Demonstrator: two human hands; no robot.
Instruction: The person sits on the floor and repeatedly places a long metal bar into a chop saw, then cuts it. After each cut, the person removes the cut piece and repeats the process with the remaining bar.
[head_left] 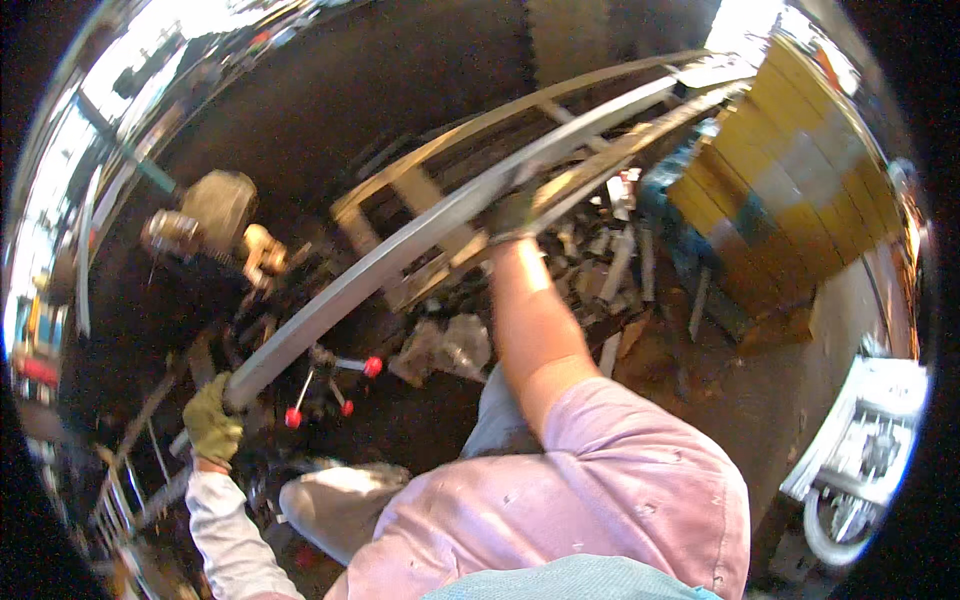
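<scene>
A long, straight silver-grey metal bar runs slantwise from the lower left to the far upper right. My left hand, in an olive work glove, is closed around its near end. Farther along, my right hand, in a dark glove, grips the bar from its near side; shade and motion blur hide most of its fingers. Below the bar, close to my left hand, is a spoked handle with red knobs. The bar's far end lies in bright glare above a wooden frame.
The wooden frame lies under the bar. Beside it are heaped scrap blocks and clear plastic bags. A yellow slatted stack stands at right, with a wheeled white machine lower right. A tan rounded object is at left.
</scene>
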